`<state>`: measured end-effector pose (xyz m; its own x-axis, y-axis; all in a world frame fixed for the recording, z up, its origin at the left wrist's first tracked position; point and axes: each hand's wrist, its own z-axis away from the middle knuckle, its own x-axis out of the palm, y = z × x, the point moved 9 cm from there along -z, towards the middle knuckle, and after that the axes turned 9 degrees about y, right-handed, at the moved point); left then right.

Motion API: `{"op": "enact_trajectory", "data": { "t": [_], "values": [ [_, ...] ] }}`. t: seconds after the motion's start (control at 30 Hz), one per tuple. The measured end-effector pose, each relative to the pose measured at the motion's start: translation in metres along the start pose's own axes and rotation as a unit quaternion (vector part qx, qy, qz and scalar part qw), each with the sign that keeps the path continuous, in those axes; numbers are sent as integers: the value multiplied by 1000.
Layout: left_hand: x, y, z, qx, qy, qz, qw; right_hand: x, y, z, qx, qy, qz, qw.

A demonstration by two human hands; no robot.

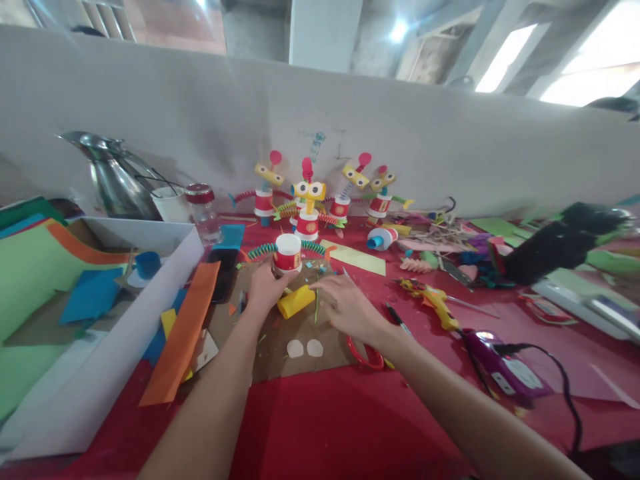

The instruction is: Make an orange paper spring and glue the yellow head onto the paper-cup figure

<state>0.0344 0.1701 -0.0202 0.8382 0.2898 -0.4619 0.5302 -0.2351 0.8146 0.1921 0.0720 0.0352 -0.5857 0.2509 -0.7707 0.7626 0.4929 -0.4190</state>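
My left hand (pixel 267 288) grips a red and white paper cup (pixel 289 257) near its lower side; the cup is upside down. Folded paper arms in teal stick out from both sides, with orange ends. Just right of the yellow paper tube (pixel 296 302), my right hand (pixel 345 303) hovers with its index finger stretched out and nothing visible in it. Whether that fingertip touches the tube I cannot tell. Below the tube, two white paper ovals (pixel 305 349) lie on a brown cardboard sheet (pixel 273 363).
Several finished paper-cup figures (pixel 307 213) stand by the wall. At left is a white box (pixel 125 333) of coloured paper, beside an orange strip (pixel 185 333). Red-handled scissors (pixel 367 357), a yellow glue gun (pixel 437 305) and a purple power strip (pixel 505 367) lie at right.
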Motion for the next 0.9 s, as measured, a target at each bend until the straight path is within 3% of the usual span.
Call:
{"op": "enact_trajectory", "data": {
  "t": [0.1, 0.2, 0.37, 0.47, 0.6, 0.7, 0.8, 0.9],
  "values": [
    [0, 1, 0, -2, -6, -1, 1000, -10, 7, -3, 31, -15, -7, 999],
    [-1, 3, 0, -4, -5, -20, 1000, -16, 14, 16, 45, -40, 6, 998],
    [-3, 6, 2, 6, 3, -18, 1000, -2, 22, 50, 75, -33, 55, 995],
    [-4, 7, 3, 1, 0, -25, 1000, 0, 24, 53, 105, -14, 27, 994],
    [-4, 7, 3, -9, -7, -31, 999, -33, 25, 20, 150, 75, -62, 984],
    [-4, 8, 3, -13, -5, -7, 1000, -55, 13, -27, 119, 118, -143, 975],
    [-3, 8, 3, -18, -8, 5, 1000, -54, 5, -75, 88, 115, -195, 970],
    [-3, 8, 3, -18, -4, 1, 1000, -36, 5, -107, 78, 82, -197, 974]
  ]
}}
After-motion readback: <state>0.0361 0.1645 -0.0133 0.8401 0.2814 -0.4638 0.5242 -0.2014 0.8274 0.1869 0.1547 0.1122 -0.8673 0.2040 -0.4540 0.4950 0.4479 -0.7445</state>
